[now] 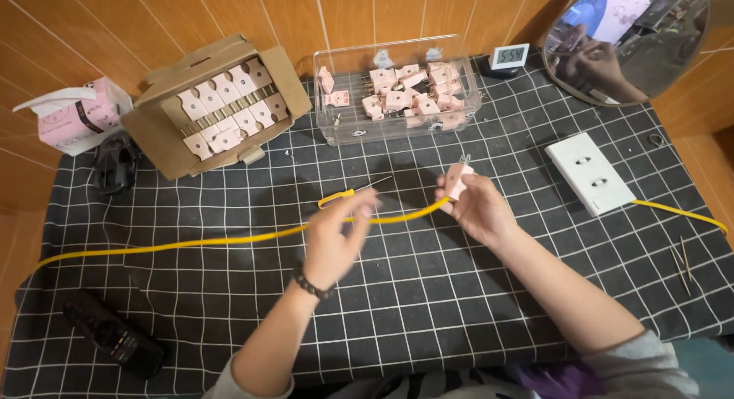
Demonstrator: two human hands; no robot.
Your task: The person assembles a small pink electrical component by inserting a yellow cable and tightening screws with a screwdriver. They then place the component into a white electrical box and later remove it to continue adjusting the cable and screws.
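Note:
My right hand holds a pale pink plug fitted on the end of a long yellow cable that runs left across the black checked cloth. My left hand is blurred, hovering over the cable with fingers loosely apart, just below a screwdriver with a yellow handle lying on the cloth. The hand wears a dark bead bracelet and holds nothing that I can see.
A cardboard box of pink plugs stands back left, a clear plastic bin of plugs back centre. White socket strip, small clock, round mirror, tissue pack, black remote, toothpicks.

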